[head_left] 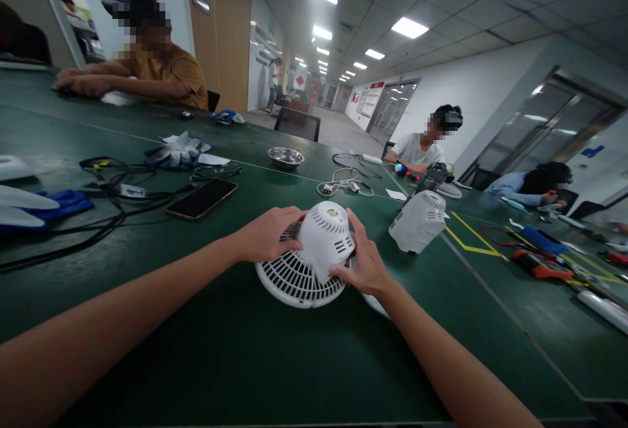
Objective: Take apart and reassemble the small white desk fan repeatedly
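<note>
A white fan part (314, 254) lies on the green table (245, 349): a round slotted grille with a domed motor housing on top. My left hand (267, 235) grips the housing's left side, fingers curled round it. My right hand (363, 261) holds the right side, fingers pressed on the housing and grille edge. A second white motor housing (418, 220) stands on the table to the right, apart from both hands.
A black phone (201, 198), black cables (112, 176), work gloves (177, 152), a steel bowl (285, 156) and a white charger cable (343, 186) lie beyond. Tools (540, 264) lie at right. Other people sit at the far left and far right.
</note>
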A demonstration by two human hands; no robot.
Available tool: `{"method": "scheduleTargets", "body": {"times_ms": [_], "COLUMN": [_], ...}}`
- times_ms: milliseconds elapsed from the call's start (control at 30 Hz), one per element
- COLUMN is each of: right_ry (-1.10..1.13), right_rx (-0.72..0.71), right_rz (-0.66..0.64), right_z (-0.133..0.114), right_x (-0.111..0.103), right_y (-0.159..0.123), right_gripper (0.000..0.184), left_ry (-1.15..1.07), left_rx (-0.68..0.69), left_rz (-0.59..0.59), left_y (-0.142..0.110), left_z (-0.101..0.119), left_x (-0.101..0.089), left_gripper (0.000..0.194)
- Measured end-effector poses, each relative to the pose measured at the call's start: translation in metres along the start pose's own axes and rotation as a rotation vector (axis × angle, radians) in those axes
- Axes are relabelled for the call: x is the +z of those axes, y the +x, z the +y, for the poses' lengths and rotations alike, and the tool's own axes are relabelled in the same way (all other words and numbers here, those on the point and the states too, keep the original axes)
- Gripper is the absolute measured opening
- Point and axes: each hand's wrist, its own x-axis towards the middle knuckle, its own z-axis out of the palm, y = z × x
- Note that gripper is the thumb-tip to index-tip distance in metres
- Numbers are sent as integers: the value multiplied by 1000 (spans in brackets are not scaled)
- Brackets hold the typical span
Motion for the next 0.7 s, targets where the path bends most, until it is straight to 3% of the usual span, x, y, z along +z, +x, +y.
{"method": "scheduleTargets", "body": {"times_ms": [167,300,700], "right_ry": [181,239,177], "right_rx": [13,-21,32], "right_rz": [-89,-115,-143], "right_z": [-4,-6,-14], "right_x": [3,3,1], "right_y": [-6,-5,-1], "right_gripper": [94,92,98], "left_ry": [-170,-127,-51], "left_rx": [65,43,107], "left_rz": [-24,12,133], "left_y": [-5,-7,-5], "left_z": [17,24,23], "left_x": [-2,9,18], "left_gripper": [106,126,107]}}
